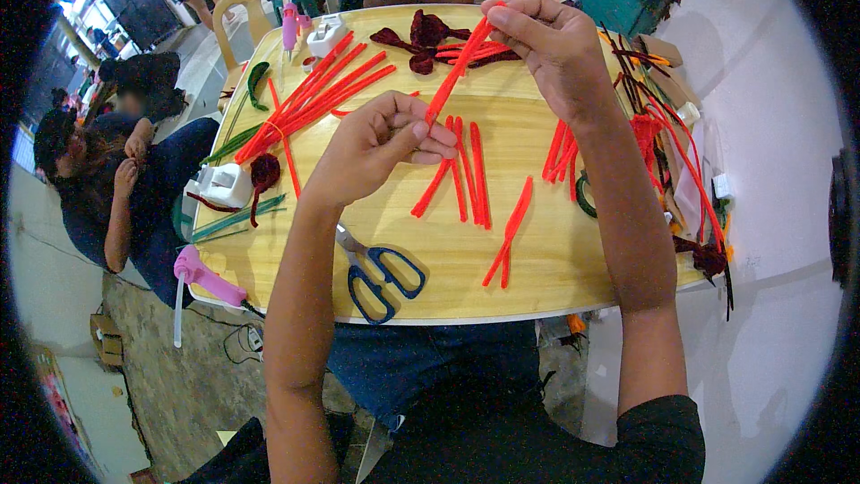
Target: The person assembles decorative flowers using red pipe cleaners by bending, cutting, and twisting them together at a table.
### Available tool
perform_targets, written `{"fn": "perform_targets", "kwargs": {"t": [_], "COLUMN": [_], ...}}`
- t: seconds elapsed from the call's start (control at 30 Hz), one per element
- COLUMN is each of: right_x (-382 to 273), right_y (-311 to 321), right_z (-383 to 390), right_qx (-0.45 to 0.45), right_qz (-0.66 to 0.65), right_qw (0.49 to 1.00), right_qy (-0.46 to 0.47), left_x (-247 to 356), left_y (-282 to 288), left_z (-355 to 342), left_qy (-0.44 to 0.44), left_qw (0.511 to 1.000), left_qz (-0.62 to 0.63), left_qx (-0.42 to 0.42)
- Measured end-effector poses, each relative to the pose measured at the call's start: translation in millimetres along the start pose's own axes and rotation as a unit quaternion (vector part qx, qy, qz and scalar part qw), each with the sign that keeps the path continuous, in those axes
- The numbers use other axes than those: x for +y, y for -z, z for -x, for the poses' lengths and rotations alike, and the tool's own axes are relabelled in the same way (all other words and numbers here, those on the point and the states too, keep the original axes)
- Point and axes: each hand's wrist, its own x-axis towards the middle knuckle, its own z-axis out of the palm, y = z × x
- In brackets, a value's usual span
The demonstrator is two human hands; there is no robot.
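A red pipe cleaner (455,74) stretches slantwise above the table between my two hands. My left hand (381,139) pinches its lower end between thumb and fingers. At the upper end, my right hand (542,45) grips it with the thumb against the fingertips. Under my left hand lie several short red pipe cleaners (477,175). A crossed red pair (509,237) rests by itself nearer to me. More short red pieces (560,152) lie beside my right forearm, which partly hides them. Blue-handled scissors (381,278) sit by my left forearm.
Long red pipe cleaners (322,94) lie bundled at the left, near white tape dispensers (222,184). A pink glue gun (210,278) is at the left edge, another (289,27) at the back. Dark red fuzzy pieces (430,31) lie at the far side. Other people sit nearby.
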Motion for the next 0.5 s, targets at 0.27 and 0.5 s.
{"fn": "perform_targets", "kwargs": {"t": [0.27, 0.5], "right_x": [-4.3, -6.0], "right_y": [8.2, 6.3], "right_z": [-5.4, -3.7], "right_qx": [0.024, -0.054], "right_qz": [-0.086, -0.087], "right_qw": [0.996, 0.995], "right_qy": [-0.029, -0.003], "left_x": [-4.1, 4.2], "left_y": [-6.3, 4.7], "left_z": [-4.2, 3.4], "left_qy": [-0.083, -0.081], "left_qw": [0.974, 0.963], "left_qz": [-0.194, -0.253], "left_qx": [0.081, 0.034]}}
